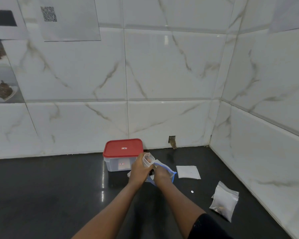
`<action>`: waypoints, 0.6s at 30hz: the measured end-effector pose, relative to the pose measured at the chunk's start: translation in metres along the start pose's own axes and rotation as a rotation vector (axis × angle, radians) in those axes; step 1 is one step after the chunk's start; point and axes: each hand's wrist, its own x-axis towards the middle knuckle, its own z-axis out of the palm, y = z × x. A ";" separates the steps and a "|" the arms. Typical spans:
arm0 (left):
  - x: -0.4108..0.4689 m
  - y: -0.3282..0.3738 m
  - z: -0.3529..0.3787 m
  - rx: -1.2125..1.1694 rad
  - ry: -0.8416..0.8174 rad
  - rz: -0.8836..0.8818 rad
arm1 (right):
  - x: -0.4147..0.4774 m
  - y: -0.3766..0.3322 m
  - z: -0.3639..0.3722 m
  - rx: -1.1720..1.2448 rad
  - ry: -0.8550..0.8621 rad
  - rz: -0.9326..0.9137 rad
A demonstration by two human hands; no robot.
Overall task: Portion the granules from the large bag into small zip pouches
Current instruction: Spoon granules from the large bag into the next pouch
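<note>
My left hand [139, 169] grips a small clear zip pouch [148, 159], held upright with its mouth spread wide, in front of the red-lidded box. My right hand [162, 174] reaches into the large clear bag with a blue zip edge [169, 171], which lies on the dark counter; its fingers are hidden inside, so I cannot tell what they hold. A few dark granules [152, 173] show between the two hands.
A clear plastic box with a red lid [123, 147] stands against the tiled wall behind my hands. A flat white pouch [188, 171] lies to the right. A stack of small pouches [224, 201] sits nearer the right wall. The counter [59, 195] is black and glossy.
</note>
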 end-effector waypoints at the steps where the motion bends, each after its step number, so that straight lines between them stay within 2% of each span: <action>1: 0.000 0.000 0.000 -0.017 0.002 -0.009 | 0.000 -0.001 -0.001 0.009 0.008 0.003; 3: 0.001 -0.001 0.000 -0.035 0.003 -0.019 | 0.000 -0.005 0.000 0.130 0.033 0.016; 5: 0.002 -0.002 0.001 -0.025 0.002 -0.018 | -0.009 -0.006 -0.002 0.074 0.007 0.022; 9: 0.001 -0.002 0.000 -0.038 -0.001 -0.027 | -0.014 -0.011 -0.011 0.136 -0.022 0.025; 11: 0.001 -0.003 -0.001 -0.039 -0.002 -0.026 | -0.005 -0.008 -0.006 0.338 -0.025 0.079; 13: 0.001 -0.004 -0.002 -0.030 0.006 -0.022 | -0.003 -0.003 -0.002 0.240 0.000 0.062; 14: 0.002 -0.004 -0.003 -0.026 0.011 -0.018 | -0.003 -0.005 -0.003 0.270 0.050 0.051; 15: 0.002 -0.005 -0.003 -0.025 0.015 -0.015 | -0.004 -0.007 -0.004 0.356 0.044 0.069; 18: 0.003 -0.005 -0.002 -0.030 0.017 -0.006 | -0.019 -0.006 -0.005 0.376 -0.011 0.065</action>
